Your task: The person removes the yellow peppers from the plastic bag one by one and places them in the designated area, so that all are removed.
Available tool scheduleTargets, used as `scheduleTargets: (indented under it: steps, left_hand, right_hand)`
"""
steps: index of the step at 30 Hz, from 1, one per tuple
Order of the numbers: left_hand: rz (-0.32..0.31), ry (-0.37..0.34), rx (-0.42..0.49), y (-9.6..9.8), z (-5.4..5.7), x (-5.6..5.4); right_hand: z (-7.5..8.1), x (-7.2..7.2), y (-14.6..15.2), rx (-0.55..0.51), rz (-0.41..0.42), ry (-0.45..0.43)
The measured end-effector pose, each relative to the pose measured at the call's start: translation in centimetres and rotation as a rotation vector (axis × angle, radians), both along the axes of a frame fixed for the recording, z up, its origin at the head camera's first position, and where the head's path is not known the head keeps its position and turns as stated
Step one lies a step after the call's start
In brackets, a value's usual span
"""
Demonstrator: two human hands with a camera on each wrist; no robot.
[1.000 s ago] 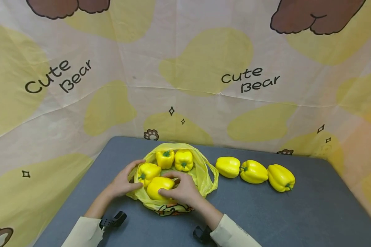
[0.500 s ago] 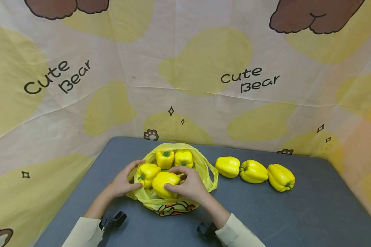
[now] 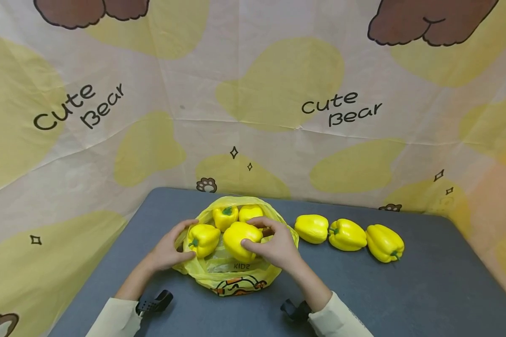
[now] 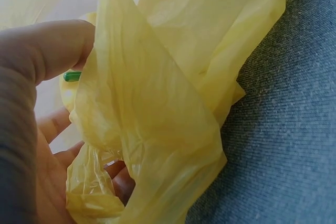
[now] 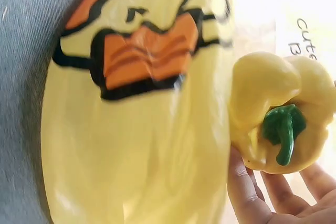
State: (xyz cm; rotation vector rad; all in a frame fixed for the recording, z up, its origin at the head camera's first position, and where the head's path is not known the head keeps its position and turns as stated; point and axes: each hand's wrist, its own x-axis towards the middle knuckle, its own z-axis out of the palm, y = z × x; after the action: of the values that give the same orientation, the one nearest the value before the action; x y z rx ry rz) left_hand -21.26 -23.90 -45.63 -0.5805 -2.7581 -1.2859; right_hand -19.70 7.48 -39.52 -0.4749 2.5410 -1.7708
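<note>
A yellow plastic bag (image 3: 202, 276) lies on the table with its mouth held wide. My left hand (image 3: 168, 248) grips its left rim; in the left wrist view the thumb curls over the thin yellow plastic (image 4: 152, 103) and the fingers are partly hidden behind it. Over the bag's mouth, my right hand (image 3: 283, 248) holds a yellow bell pepper (image 3: 241, 241) between thumb and fingers. That pepper's green stem (image 5: 285, 129) shows in the right wrist view. Inside the bag are three more bell peppers: one at the left (image 3: 204, 241) and two at the back, the right one partly covered.
Three yellow bell peppers (image 3: 347, 235) lie in a row on the grey table (image 3: 362, 295), right of the bag. Behind the table hangs a printed cloth (image 3: 270, 89). Dark straps (image 3: 153, 303) sit at both wrists.
My right hand has raised the bell pepper from the front left of the bag and moved it rightward. Lettering on the bag's inside now shows. My left hand stays put.
</note>
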Motion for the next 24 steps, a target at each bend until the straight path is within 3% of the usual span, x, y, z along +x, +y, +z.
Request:
scheduleTargets:
  steps: [11,24]
  left_hand:
    - [-0.011,-0.008,0.013,0.0,0.1,0.0]
    - [0.001,-0.037,0.015,0.0,0.2,0.3]
  right_hand:
    - [0.4,-0.2,2.5,0.037,-0.052,0.035]
    - [-0.3,0.0,6.1,0.12,-0.104,0.071]
